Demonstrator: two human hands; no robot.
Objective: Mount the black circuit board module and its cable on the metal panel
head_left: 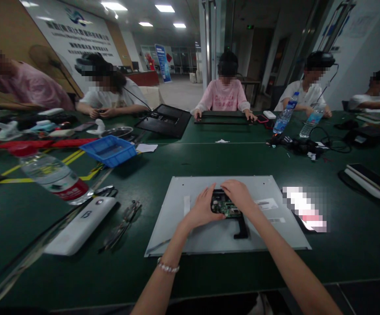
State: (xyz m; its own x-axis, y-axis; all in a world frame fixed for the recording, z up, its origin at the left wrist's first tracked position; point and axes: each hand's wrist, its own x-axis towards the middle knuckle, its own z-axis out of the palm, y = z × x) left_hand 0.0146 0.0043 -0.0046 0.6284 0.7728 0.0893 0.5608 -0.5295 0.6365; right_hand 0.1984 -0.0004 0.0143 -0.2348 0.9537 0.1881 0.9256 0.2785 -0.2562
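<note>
A flat grey metal panel [166,223] lies in front of me. On its middle, or just above it, is a green circuit board [226,208] in a black frame; I cannot tell whether it touches the panel. My left hand [203,208] grips the left side of the board, thumb along the near edge and fingers at the far side. Over the far right corner, my right hand [238,196] curls its fingers onto the same board, and its fingertips are partly hidden. A black hooked bracket [241,229] sticks out below the board towards me.
Left of the panel lie glasses [120,227], a white power bank [81,225] and a tilted water bottle [55,177]. A blue tray [109,151] stands beyond them. Right of the panel is a lit phone [304,210]. Several people sit across the table, one holding a black frame [222,118].
</note>
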